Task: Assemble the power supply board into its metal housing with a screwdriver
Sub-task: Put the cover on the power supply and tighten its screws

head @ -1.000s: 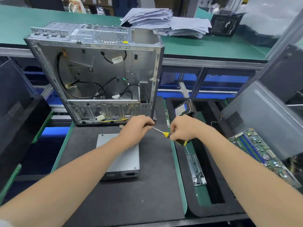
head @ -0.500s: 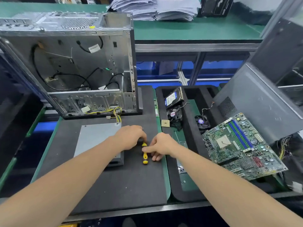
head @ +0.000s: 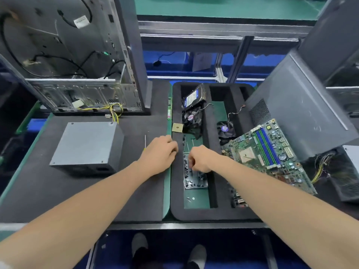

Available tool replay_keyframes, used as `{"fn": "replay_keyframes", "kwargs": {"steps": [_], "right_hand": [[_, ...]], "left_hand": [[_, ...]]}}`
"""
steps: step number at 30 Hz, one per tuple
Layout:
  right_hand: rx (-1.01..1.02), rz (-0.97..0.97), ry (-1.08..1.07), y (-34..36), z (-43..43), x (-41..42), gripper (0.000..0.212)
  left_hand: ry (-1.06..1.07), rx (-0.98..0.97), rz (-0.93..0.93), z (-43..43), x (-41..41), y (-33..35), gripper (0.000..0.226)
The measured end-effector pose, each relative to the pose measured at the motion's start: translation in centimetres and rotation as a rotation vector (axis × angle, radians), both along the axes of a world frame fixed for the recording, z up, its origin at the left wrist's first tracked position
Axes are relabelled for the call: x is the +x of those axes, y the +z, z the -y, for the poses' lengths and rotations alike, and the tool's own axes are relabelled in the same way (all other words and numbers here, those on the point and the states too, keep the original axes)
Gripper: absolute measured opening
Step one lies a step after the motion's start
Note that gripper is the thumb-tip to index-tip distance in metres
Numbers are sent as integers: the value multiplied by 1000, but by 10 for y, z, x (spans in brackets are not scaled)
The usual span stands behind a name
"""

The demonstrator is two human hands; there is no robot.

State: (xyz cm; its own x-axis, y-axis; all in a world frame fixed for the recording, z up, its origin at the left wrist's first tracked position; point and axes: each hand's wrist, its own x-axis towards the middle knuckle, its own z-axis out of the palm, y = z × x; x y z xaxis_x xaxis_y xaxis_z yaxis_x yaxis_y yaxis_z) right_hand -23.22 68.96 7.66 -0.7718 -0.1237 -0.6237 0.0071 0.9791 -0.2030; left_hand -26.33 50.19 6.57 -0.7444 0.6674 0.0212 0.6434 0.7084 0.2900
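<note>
The grey power supply box [head: 87,144] lies on the black mat, in front of the open metal computer case [head: 68,55]. Right of the box lies the screwdriver [head: 145,140]. Its thin shaft shows, and its yellow handle is mostly hidden by my left wrist. My left hand [head: 161,152] rests knuckles-up on the mat's right edge, fingers curled, not gripping the tool. My right hand [head: 200,160] reaches into a small metal tray of screws [head: 195,181], fingertips pinched together among them. Whether a screw sits between them is hidden.
The black foam tray [head: 194,214] on the right holds a hard drive [head: 194,96], two fans [head: 191,117], a CPU chip [head: 177,127] and a green motherboard [head: 268,152]. A grey side panel [head: 301,105] leans behind it. Yellow cables [head: 114,111] hang from the case.
The screwdriver was laid down on the mat and let go. Both hands moved right: the left to the mat's edge, the right into the screw tray. The view tilted down.
</note>
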Motion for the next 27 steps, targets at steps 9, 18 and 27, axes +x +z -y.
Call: {"fn": "replay_keyframes", "kwargs": {"steps": [9,18,27], "right_hand": [[147,-52,168,-47,4,-5,8],[270,65,244,-60,14,-11,20],[187,127,196,-65,10,-1,29]], "left_hand": [[23,86,-126,7,9,-32,8],[24,129,-95,10,8,-32,9],[27,165,-78,13,6,-36,10]]}}
